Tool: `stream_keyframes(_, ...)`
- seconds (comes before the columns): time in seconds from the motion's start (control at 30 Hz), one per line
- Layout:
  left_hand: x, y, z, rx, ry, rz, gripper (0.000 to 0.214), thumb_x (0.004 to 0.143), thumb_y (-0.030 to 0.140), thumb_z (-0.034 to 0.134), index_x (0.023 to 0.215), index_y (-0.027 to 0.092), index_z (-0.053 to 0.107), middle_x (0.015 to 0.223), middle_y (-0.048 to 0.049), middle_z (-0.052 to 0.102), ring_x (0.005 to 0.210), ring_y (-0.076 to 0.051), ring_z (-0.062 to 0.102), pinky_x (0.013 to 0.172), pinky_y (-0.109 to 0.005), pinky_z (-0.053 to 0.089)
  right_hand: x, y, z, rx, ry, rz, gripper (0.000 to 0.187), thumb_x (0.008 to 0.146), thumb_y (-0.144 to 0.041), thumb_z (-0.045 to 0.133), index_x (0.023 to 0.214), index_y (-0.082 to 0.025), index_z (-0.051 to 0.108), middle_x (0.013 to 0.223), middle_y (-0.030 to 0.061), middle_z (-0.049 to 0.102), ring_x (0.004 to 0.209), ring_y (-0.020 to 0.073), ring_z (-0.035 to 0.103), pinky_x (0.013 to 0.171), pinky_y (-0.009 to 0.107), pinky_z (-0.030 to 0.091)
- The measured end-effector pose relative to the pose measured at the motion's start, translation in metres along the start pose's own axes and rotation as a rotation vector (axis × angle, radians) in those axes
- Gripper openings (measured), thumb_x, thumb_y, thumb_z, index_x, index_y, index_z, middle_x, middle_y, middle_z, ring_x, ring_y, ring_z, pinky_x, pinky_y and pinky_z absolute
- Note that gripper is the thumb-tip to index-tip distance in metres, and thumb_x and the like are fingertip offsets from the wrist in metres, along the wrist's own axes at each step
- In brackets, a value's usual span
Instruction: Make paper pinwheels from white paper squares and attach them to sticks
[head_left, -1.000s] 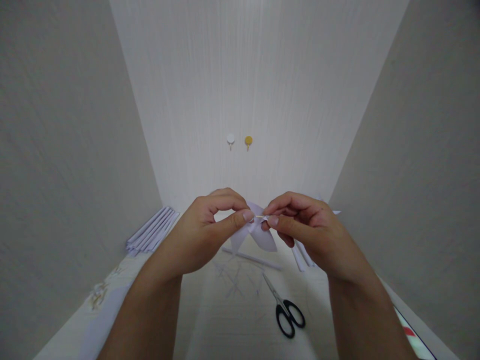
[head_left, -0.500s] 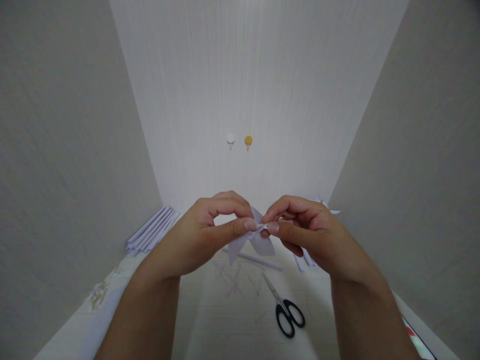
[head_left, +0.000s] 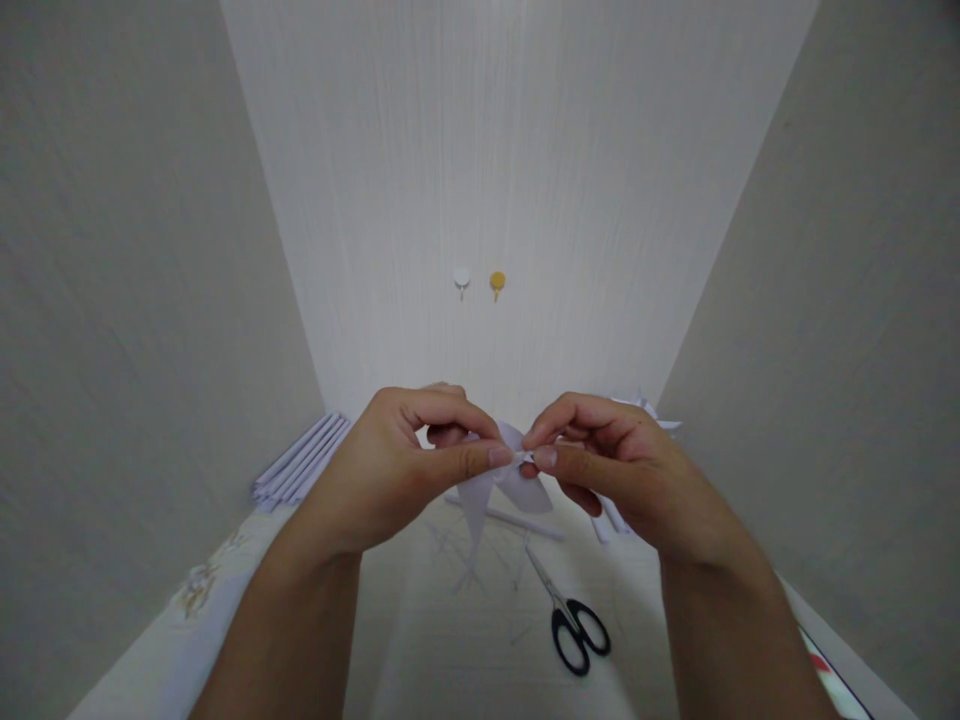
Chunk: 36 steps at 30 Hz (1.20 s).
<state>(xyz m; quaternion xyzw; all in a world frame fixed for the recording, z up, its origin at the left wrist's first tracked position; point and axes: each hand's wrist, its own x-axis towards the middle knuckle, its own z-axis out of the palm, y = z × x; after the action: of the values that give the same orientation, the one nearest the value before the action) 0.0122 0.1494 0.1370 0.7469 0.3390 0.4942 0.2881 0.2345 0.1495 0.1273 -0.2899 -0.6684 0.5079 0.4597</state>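
A white paper piece with pointed flaps (head_left: 527, 490), pinwheel-like in shape, hangs in the air between my hands. My left hand (head_left: 420, 465) pinches it near the middle with thumb and forefinger, the other fingers curled behind. Close by, my right hand (head_left: 600, 455) grips a small twisted part of the same paper between thumb and fingertips. Both thumbs nearly touch, and part of the paper is hidden behind the left fingers. Below the hands lie black-handled scissors (head_left: 576, 625), blades pointing up and left.
Rolled white paper sticks (head_left: 304, 460) are stacked at the left. Another paper stick (head_left: 525, 524) and thin paper scraps (head_left: 469, 570) lie beneath the hands. More white paper pieces (head_left: 637, 408) sit behind the right hand. A white hook (head_left: 461, 279) and a yellow hook (head_left: 497, 281) are on the back wall.
My left hand's fingers have curled in and shifted slightly around the paper. One flap now hangs lower. The right hand has hardly moved.
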Motion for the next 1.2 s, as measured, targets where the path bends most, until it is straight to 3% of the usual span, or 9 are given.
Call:
stream_keyframes(0.23,-0.0008,0.0025,-0.0043,-0.002,-0.097,-0.013,0.011,0.085,0.022,0.076,0.08,0.026,0.085,0.076,-0.0007,0.075,0.075,-0.017,0.064,0.071,-0.03,0.047,0.0002,0.0011,-0.0016,0.016,-0.01,-0.01,0.005,0.085,-0.022,0.08,0.088,-0.02,0.077,0.073,0.0007,0.074,0.047,0.0066,0.044,0.042,0.02,0.029)
stream_keyframes(1.2,-0.0019,0.0005,-0.0007,0.064,-0.087,0.042,0.009,0.086,0.02,0.075,0.083,0.023,0.083,0.078,-0.0006,0.072,0.076,-0.016,0.06,0.072,-0.03,0.046,0.0032,0.0046,-0.0043,0.098,-0.051,-0.036,0.003,0.086,-0.018,0.078,0.089,-0.019,0.077,0.072,0.0006,0.075,0.044,0.0037,0.045,0.04,0.016,0.027)
